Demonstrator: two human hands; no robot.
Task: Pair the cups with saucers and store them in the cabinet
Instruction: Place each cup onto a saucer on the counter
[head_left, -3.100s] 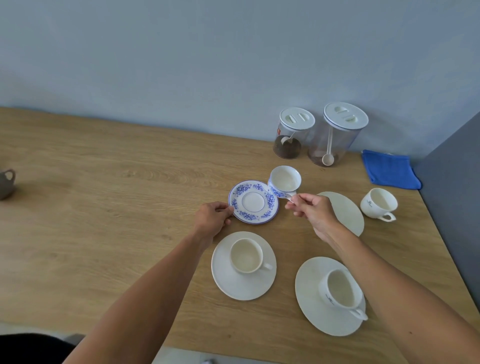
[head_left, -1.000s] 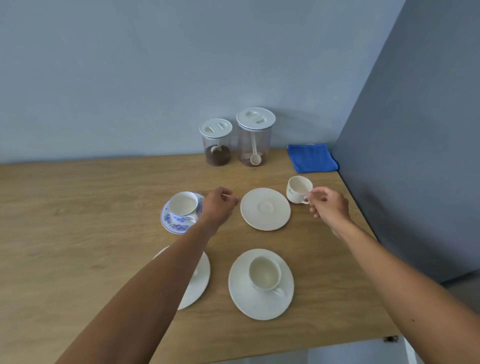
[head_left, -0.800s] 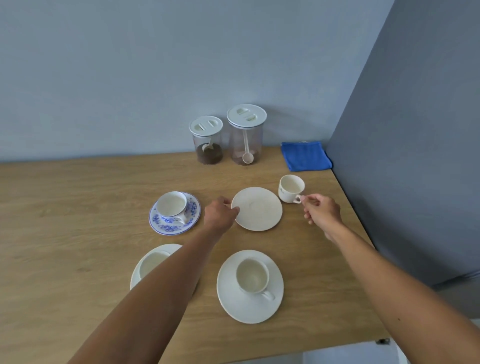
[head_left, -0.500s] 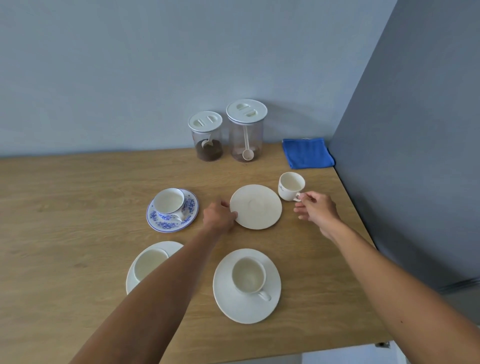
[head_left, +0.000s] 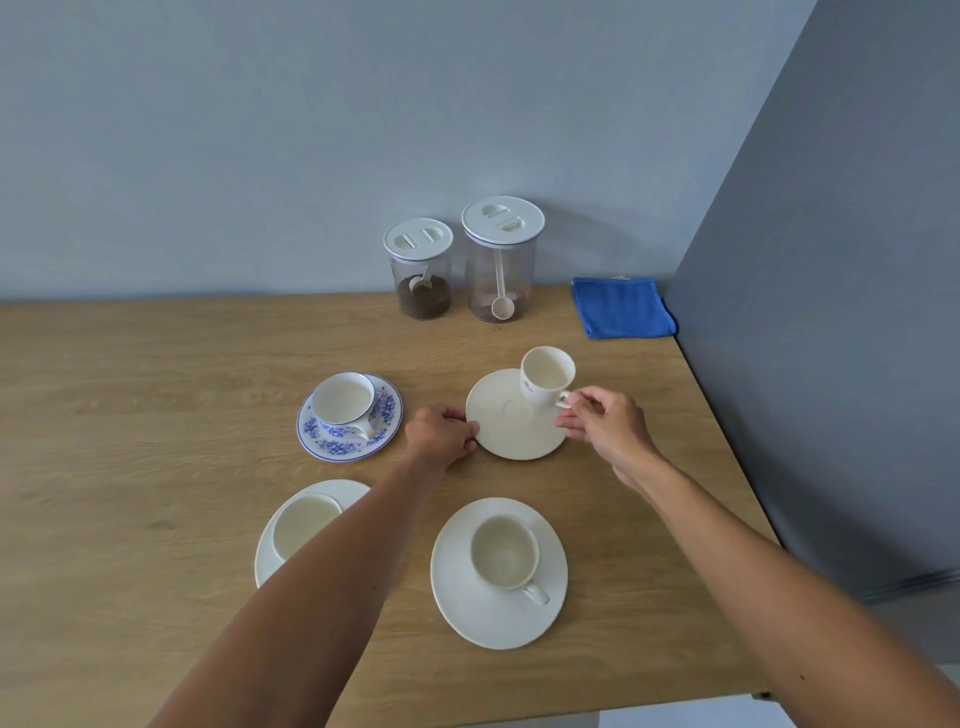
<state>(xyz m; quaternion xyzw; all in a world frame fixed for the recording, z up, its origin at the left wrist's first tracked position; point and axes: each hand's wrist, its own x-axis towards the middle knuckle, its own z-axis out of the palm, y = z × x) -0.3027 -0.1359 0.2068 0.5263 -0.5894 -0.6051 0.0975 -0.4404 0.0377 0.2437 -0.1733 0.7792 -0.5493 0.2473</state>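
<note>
Setting: a wooden table (head_left: 156, 467) runs along a pale blue wall, with a grey panel (head_left: 831, 312) standing along its right edge.
Hidden: the left forearm crosses the near-left saucer (head_left: 270, 551) and its cup (head_left: 304, 522), covering their right halves.
Blue-patterned pair: toward the table's middle, a floral saucer (head_left: 387, 415) carries a matching cup (head_left: 344, 408), handle toward the near edge.
Left hand (head_left: 440, 434): curled, fingers pinching the left rim of the plain saucer (head_left: 511, 431), which lies flat right of the blue one.
Near pair: by the near edge, a white saucer (head_left: 498, 618) holds a white cup (head_left: 504, 553), handle toward the near right.
Jars: at the far edge, a short clear jar (head_left: 420, 270) with dark grounds and a scoop inside, just beside a taller jar (head_left: 501, 260) holding a long white spoon; both have white lids.
Right hand (head_left: 605, 426): thumb and forefinger closed on the handle of the small cup (head_left: 545, 375), which is tilted over the plain saucer's far-right part; whether its base touches cannot be told.
Writing: a small dark mark on the held cup's side, too small to read.
Cloth: a folded blue cloth (head_left: 621, 307) lies in the far right corner, against the panel.
</note>
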